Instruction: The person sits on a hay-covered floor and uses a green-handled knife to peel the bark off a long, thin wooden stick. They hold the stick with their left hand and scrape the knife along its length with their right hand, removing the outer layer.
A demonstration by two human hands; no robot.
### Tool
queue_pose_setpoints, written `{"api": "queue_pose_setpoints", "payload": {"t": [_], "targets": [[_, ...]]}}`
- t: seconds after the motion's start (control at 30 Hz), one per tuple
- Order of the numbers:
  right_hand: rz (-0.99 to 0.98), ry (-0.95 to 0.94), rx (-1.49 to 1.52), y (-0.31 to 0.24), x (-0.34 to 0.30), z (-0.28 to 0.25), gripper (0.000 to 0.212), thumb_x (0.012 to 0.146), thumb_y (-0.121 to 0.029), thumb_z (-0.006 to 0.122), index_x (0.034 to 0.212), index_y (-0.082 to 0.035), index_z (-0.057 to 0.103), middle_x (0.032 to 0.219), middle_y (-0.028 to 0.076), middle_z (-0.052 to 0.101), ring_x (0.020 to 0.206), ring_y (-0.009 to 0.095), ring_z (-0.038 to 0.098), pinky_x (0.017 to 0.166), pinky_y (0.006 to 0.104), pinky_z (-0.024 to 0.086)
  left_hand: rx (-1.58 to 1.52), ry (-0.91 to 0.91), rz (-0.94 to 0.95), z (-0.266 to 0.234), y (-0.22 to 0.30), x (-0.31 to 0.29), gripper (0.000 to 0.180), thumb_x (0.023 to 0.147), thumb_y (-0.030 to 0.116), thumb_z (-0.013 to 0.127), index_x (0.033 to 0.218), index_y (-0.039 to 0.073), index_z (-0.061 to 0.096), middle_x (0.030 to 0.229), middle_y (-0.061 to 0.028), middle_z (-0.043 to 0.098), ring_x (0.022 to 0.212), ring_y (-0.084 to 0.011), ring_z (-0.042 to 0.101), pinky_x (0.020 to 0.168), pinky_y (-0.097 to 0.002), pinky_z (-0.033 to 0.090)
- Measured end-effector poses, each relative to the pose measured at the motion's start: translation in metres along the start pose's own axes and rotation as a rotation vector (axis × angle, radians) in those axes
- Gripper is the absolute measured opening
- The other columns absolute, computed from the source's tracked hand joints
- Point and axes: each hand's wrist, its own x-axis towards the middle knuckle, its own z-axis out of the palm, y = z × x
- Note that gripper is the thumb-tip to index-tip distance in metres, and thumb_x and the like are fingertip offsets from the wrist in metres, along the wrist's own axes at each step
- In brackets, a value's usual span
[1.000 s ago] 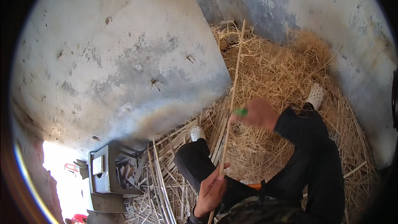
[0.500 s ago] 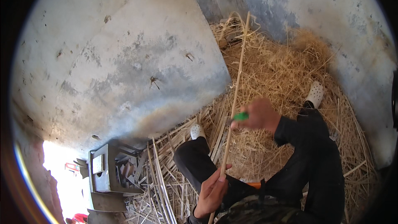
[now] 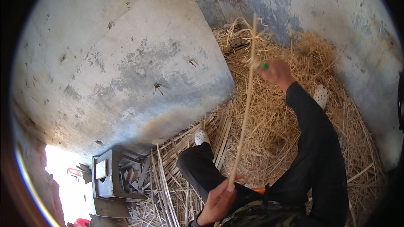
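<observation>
A long, slender pale strip, apparently bamboo [image 3: 244, 126], runs from my lap up and away over the shavings, tilted slightly right. My left hand [image 3: 218, 201] is closed round its near end, thumb on top. Close to the far end of the strip is my right hand [image 3: 277, 72], at the end of an outstretched arm. It is closed on a small green-handled tool [image 3: 264, 65] whose working end meets the side of the strip; blur hides the tool's exact kind. Curled shavings [image 3: 240, 24] hang about the strip's far tip.
Heaped straw-like shavings [image 3: 273, 113] cover the floor between my white clogs [image 3: 201, 137]. Split strips [image 3: 166, 185] lie at my left, beside an overturned wooden stool [image 3: 110, 174]. A big grey slab [image 3: 139, 67] and a stained wall [image 3: 336, 21] bound the space. Something orange [image 3: 259, 190] lies by my lap.
My right hand has slid the green-handled tool along the strip, from its middle to near the far end. The left hand keeps its grip and has shifted only slightly.
</observation>
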Motion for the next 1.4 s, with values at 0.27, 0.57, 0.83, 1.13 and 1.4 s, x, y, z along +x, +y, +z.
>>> {"api": "queue_pose_setpoints", "payload": {"t": [0.27,0.57,0.83,1.13,1.4], "targets": [[0.141,0.061,-0.237,0.071,0.002,-0.009,0.07,0.087,-0.074,0.041,0.051,-0.014,0.033,0.045,-0.003,0.023,0.037,0.012,0.018,0.035,0.033,0.014,-0.053,-0.098,-0.071,0.005,-0.012,0.006,0.044,0.104,0.024,0.035,0.137,-0.005,0.038,0.059,0.0059,0.032,0.052,-0.0042,0.03,0.051,-0.021,0.026],[0.265,0.017,-0.278,0.096,0.004,-0.011,0.073,0.086,-0.076,0.039,0.049,-0.013,0.034,0.044,-0.004,0.021,0.037,0.011,0.018,0.035,0.0335,0.013,0.012,-0.107,-0.075,0.011,-0.009,0.016,0.043,0.104,0.023,0.035,0.137,-0.004,0.04,0.058,0.0055,0.032,0.051,-0.0049,0.03,0.051,-0.0209,0.027],[0.351,-0.31,0.349,0.021,-0.01,-0.008,0.08,0.078,-0.087,0.028,0.046,-0.015,0.036,0.045,-0.006,0.028,0.039,0.009,0.027,0.036,0.0299,0.022,-0.187,0.026,-0.058,-0.004,-0.019,0.028,0.042,0.103,0.024,0.035,0.132,-0.005,0.044,0.053,0.0043,0.033,0.047,-0.0061,0.03,0.051,-0.0229,0.032],[-0.479,-0.361,0.139,-0.136,-0.128,-0.026,0.082,0.067,-0.087,0.049,0.047,-0.008,0.051,0.038,0.006,0.04,0.035,0.021,0.048,0.035,0.0353,0.035,-0.521,0.025,0.003,-0.019,-0.013,0.023,0.04,0.104,0.024,0.031,0.13,-0.004,0.042,0.051,0.005,0.029,0.042,-0.0057,0.026,0.051,-0.0228,0.03],[-0.133,-0.359,0.149,-0.119,-0.093,0.004,0.08,0.067,-0.089,0.049,0.045,-0.011,0.043,0.037,0.002,0.035,0.031,0.016,0.039,0.034,0.0333,0.03,-0.305,0.091,0.027,-0.018,-0.005,0.022,0.042,0.105,0.027,0.031,0.129,-0.004,0.043,0.051,0.0046,0.03,0.043,-0.0057,0.027,0.049,-0.0215,0.03]]}}
